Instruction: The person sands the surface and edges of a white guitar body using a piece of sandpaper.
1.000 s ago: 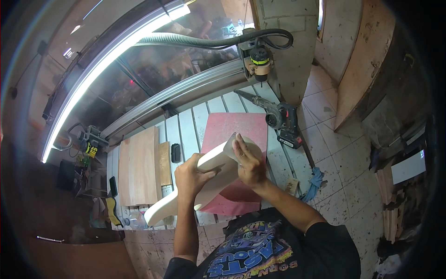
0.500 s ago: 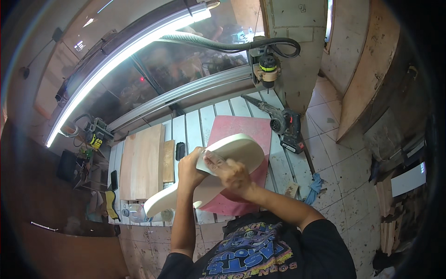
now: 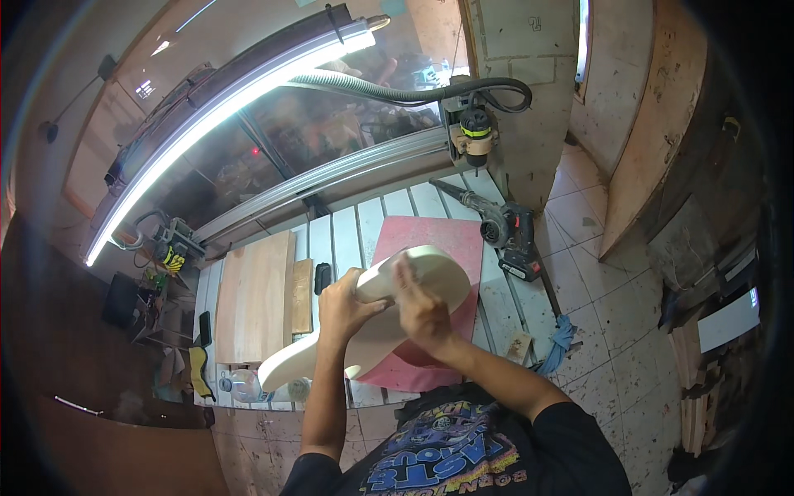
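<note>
A cream-coloured guitar body [image 3: 447,277] with rounded, curving edges is held tilted above the bench. My left hand [image 3: 341,304] is closed around its edge near the middle, with the thumb along the near side. One long horn of the piece reaches down to the lower left, past my left forearm. My right hand [image 3: 423,314] is on its upper face, fingers stretched toward the far rim. Motion smears those fingers, and whether anything is under them cannot be made out. Beneath the piece lies a pink-red mat [image 3: 413,236].
The white slatted bench [image 3: 347,240] carries wooden boards [image 3: 255,298], a black cordless blower [image 3: 504,227], a clear plastic bottle [image 3: 241,385], a dark block [image 3: 322,279] and a blue cloth [image 3: 561,339]. A spindle router [image 3: 474,136] hangs at the back, near a bright tube light [image 3: 223,116].
My right hand has slid across the face of the guitar body toward its far rim. The left hand keeps its hold, and the piece has hardly moved.
</note>
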### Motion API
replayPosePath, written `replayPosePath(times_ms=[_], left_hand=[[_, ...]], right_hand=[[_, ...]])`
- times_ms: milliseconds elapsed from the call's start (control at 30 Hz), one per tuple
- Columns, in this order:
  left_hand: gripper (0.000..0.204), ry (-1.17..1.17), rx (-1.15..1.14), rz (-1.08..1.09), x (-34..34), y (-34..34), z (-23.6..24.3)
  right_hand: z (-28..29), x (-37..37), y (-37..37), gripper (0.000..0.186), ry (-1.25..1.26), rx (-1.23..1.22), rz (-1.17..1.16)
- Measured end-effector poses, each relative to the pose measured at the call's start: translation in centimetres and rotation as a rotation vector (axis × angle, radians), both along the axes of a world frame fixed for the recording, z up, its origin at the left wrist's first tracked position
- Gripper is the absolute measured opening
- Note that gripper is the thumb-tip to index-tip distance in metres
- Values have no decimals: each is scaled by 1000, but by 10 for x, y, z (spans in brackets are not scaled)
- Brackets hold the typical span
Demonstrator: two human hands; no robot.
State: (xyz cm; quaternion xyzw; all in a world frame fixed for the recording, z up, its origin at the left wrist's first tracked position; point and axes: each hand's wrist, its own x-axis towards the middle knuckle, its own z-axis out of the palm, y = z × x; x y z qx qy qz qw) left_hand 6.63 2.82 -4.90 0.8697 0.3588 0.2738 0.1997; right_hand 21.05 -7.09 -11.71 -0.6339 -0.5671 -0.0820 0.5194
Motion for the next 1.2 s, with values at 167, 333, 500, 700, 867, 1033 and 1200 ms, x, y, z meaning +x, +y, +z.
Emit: replayPosePath(times_ms=[167, 333, 500, 700, 867, 1033, 1200], left_hand=[[52, 12, 10, 9, -2, -2, -5], [56, 35, -13, 27, 2, 0, -1], [56, 50, 10, 34, 2, -6, 2], [53, 20, 27, 46, -2, -7, -4], [51, 23, 69, 62, 7, -19, 10], [49, 14, 105, 77, 5, -27, 3], [50, 44, 112, 80, 11, -45, 13]], right_hand=[[9, 15, -9, 68, -201, -159, 210], [10, -2, -7, 68, -116, -47, 104], [-2, 29, -2, 68, -108, -7, 55], [28, -2, -9, 70, -131, -65, 171], [27, 16, -13, 65, 42, -24, 105], [44, 15, -30, 59, 61, -49, 238], [18, 65, -30, 55, 338, -152, -50]])
